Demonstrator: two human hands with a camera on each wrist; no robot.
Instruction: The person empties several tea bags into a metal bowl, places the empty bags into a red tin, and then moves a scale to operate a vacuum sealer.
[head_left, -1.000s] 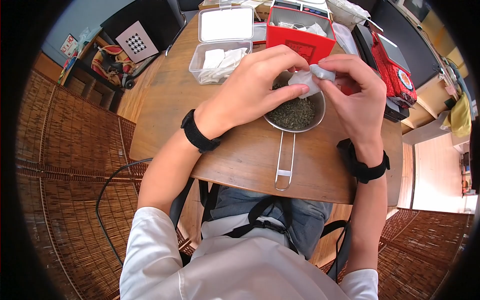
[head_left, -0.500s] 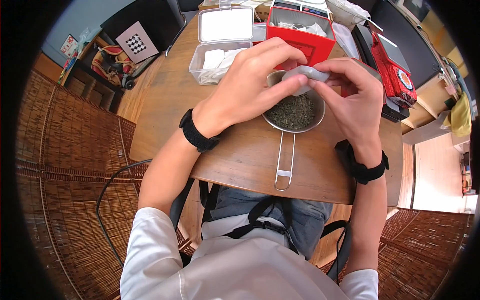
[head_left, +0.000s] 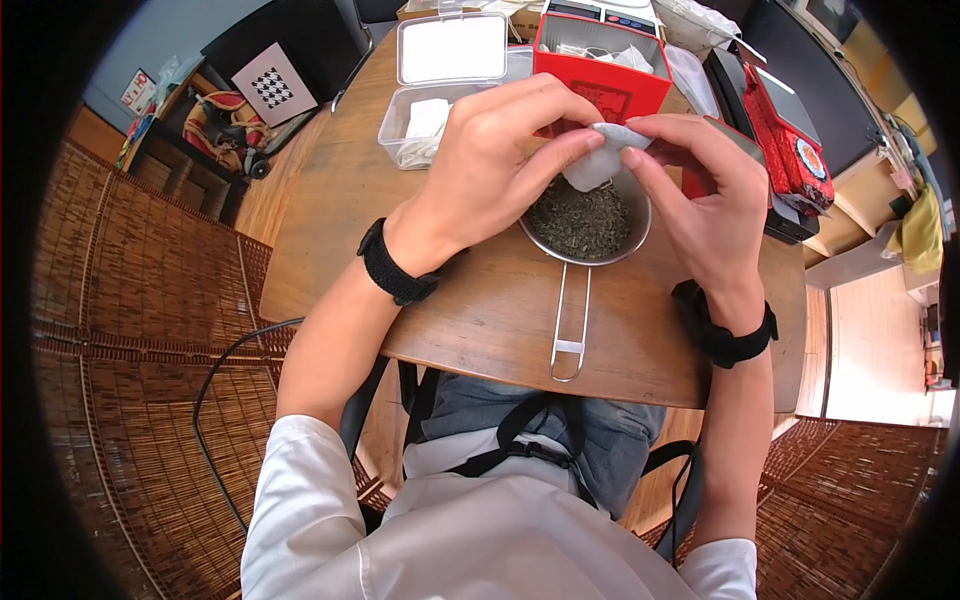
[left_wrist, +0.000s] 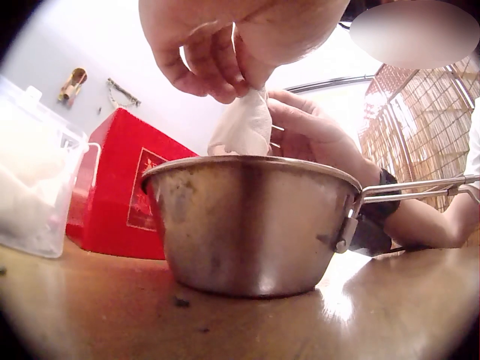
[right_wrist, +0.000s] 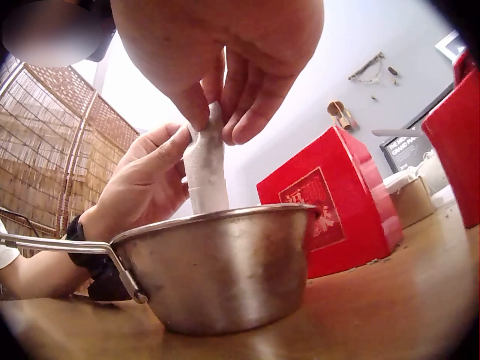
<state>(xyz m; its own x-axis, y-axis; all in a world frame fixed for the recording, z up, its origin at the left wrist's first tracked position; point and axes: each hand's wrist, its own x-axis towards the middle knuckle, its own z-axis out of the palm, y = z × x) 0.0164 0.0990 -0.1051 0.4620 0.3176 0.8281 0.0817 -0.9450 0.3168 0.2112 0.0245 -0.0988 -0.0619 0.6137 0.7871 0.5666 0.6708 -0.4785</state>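
Note:
A white tea bag (head_left: 588, 172) hangs upright over a metal cup (left_wrist: 247, 225) that holds dried dark green leaves (head_left: 585, 225). My left hand (head_left: 500, 165) pinches its top left edge between thumb and fingers. At the top right, the thumb and forefinger of my right hand (head_left: 715, 185) grip it too. In the right wrist view the bag (right_wrist: 206, 172) is long and narrow, with its lower end at the cup's rim. The cup stands on the wooden table, its wire handle (head_left: 570, 320) pointing towards me.
Behind the cup is an open red box (head_left: 610, 85) with white bags inside. A clear plastic container (head_left: 395, 130), lid up, stands left of it with more white bags. At the right lie a red glittery pouch (head_left: 800, 160) and black items. Dark crumbs dot the table.
The bag's top was bunched and folded over; now it is straighter and hangs lower over the leaves. My left hand has shifted left, its forefinger coming down onto the bag's top edge.

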